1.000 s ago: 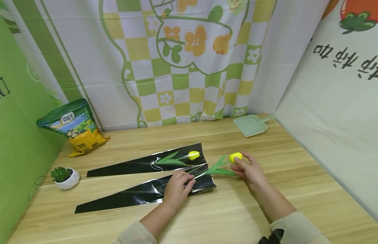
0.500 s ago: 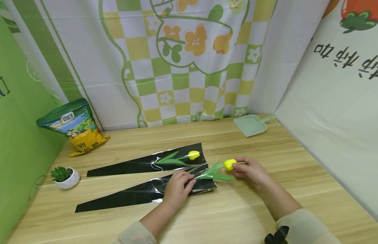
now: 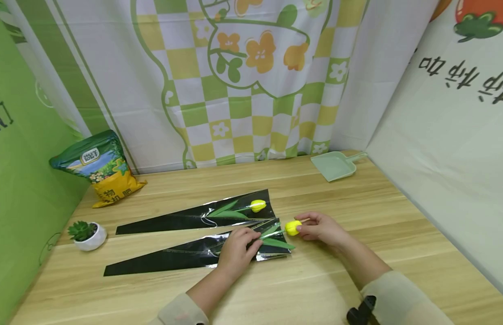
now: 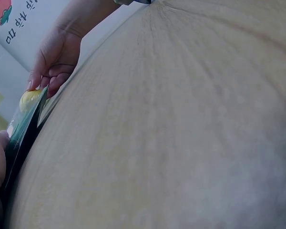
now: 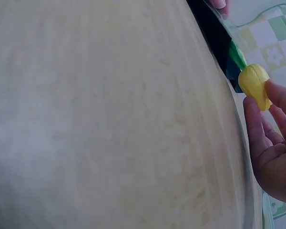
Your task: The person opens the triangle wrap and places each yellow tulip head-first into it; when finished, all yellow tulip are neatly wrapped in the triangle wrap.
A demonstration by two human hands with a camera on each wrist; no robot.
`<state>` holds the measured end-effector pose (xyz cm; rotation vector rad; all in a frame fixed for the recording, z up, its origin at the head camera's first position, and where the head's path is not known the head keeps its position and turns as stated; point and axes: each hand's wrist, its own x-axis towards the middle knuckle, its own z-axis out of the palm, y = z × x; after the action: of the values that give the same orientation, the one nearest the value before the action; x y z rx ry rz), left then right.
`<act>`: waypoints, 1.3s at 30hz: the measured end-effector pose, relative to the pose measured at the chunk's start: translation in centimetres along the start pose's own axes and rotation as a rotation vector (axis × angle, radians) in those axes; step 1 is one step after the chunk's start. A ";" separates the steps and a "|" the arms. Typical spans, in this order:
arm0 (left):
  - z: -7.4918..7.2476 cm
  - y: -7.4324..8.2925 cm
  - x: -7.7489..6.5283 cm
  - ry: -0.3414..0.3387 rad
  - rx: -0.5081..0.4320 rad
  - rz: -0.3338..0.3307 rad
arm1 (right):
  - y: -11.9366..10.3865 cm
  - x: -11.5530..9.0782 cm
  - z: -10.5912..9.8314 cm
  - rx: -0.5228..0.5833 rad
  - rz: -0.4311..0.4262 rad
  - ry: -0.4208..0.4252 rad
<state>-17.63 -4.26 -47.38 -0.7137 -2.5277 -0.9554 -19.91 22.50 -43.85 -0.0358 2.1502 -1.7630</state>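
Observation:
My right hand (image 3: 320,229) pinches the yellow head of an artificial tulip (image 3: 292,228) between thumb and fingers, as the right wrist view also shows with the tulip (image 5: 253,80) at its right. The stem and green leaves lie mostly within the mouth of the nearer black flower sleeve (image 3: 166,260); one leaf tip sticks out past the edge. My left hand (image 3: 237,248) holds that sleeve near its wide end, partly covering it. Behind it lies a second black sleeve (image 3: 154,224), with another yellow tulip (image 3: 258,206) inside under clear film.
A small succulent in a white pot (image 3: 90,238) stands at the table's left. Behind it leans a fertilizer bag (image 3: 107,171). A pale green dustpan (image 3: 334,166) lies at the back right. Printed curtains (image 3: 247,122) border the wooden table (image 3: 316,289).
My right hand has moved left and slightly nearer, sliding the tulip's stem and leaves deeper into the nearer sleeve. That sleeve's narrow end has shifted slightly. My left hand stays in place.

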 end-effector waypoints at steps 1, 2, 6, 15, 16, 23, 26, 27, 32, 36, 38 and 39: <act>0.0 0.0 0.0 -0.001 0.002 0.001 | 0.0 0.1 0.1 -0.013 0.000 -0.002; 0.0 0.0 0.0 -0.003 0.003 0.001 | -0.1 0.1 0.3 -0.026 0.000 -0.004; 0.0 0.0 0.0 -0.001 0.006 -0.001 | -0.3 0.3 0.9 -0.086 0.004 -0.028; -0.1 -0.1 0.0 0.023 -0.024 -0.004 | -0.5 1.1 1.9 -0.153 -0.029 -0.133; -0.1 -0.1 0.0 0.030 -0.026 0.001 | -0.4 1.2 2.0 -0.152 -0.037 -0.145; 0.0 -0.2 0.0 0.057 -0.032 0.010 | -0.2 2.1 2.7 -0.160 -0.054 -0.160; 0.0 -0.2 0.0 0.066 -0.030 0.014 | -0.2 2.3 3.0 -0.165 -0.056 -0.168; 0.0 -0.2 -0.1 0.069 -0.027 0.014 | -0.2 2.4 3.1 -0.165 -0.059 -0.172; 0.0 -0.2 -0.1 0.072 -0.025 0.018 | -0.2 2.5 3.4 -0.162 -0.065 -0.187; 0.1 -0.2 -0.2 0.062 -0.028 0.015 | -0.2 2.4 3.3 -0.152 -0.059 -0.193; 0.2 -0.1 -0.3 0.048 -0.032 0.007 | -0.2 2.3 3.1 -0.152 -0.054 -0.199; 0.2 -0.1 -0.3 0.039 -0.029 0.002 | -0.2 2.3 3.0 -0.155 -0.050 -0.201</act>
<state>-17.50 -4.28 -47.73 -0.6983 -2.4836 -0.9972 -21.21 19.04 -44.70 -0.2961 2.1488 -1.5428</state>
